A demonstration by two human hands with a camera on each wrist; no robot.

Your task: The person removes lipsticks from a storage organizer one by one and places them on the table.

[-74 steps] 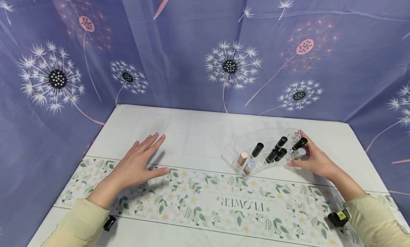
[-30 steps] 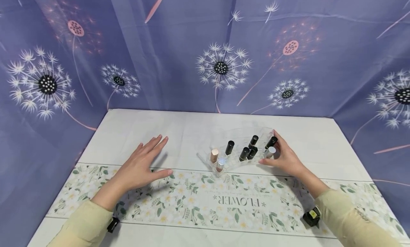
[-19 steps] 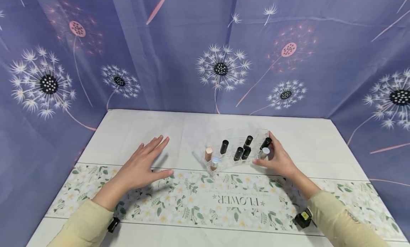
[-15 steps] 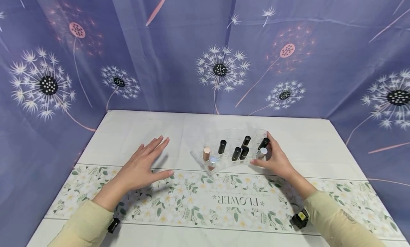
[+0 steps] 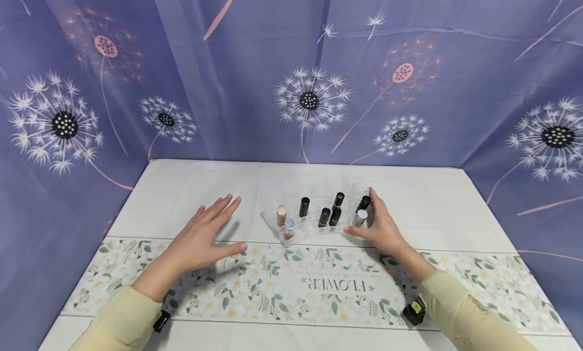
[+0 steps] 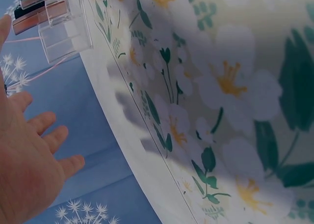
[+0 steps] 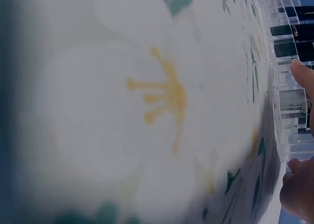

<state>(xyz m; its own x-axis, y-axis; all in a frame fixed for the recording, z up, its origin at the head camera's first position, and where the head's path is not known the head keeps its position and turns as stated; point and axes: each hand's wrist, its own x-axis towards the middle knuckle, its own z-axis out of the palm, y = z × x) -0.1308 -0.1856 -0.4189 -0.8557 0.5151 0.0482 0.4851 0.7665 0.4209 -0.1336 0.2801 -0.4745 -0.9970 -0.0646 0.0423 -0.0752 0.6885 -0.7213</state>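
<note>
A clear, curved lipstick organizer [image 5: 314, 233] stands on the white tabletop in the head view, right of centre. Several black-capped lipsticks [image 5: 304, 207] stand in it, along with a beige lipstick [image 5: 281, 216] and a pale-blue-capped one [image 5: 289, 228] at its left end. My right hand [image 5: 384, 230] grips the organizer's right end beside a silver-capped lipstick [image 5: 360, 218], thumb in front and fingers behind. Spread flat in the air, my left hand [image 5: 198, 241] holds nothing and is apart from the organizer. The left wrist view catches the organizer's end [image 6: 64, 40] beyond that hand.
A floral runner [image 5: 255, 285] marked "FLOWER" crosses the white table [image 5: 209, 176] in front of the organizer. Behind and at both sides hangs a blue dandelion-print curtain [image 5: 246, 88]. Dark wrist cameras [image 5: 413, 311] sit at the sleeves.
My right hand has moved the organizer left across the table, lipsticks still standing in it, so it is now closer to my left hand. The left hand has hardly moved.
</note>
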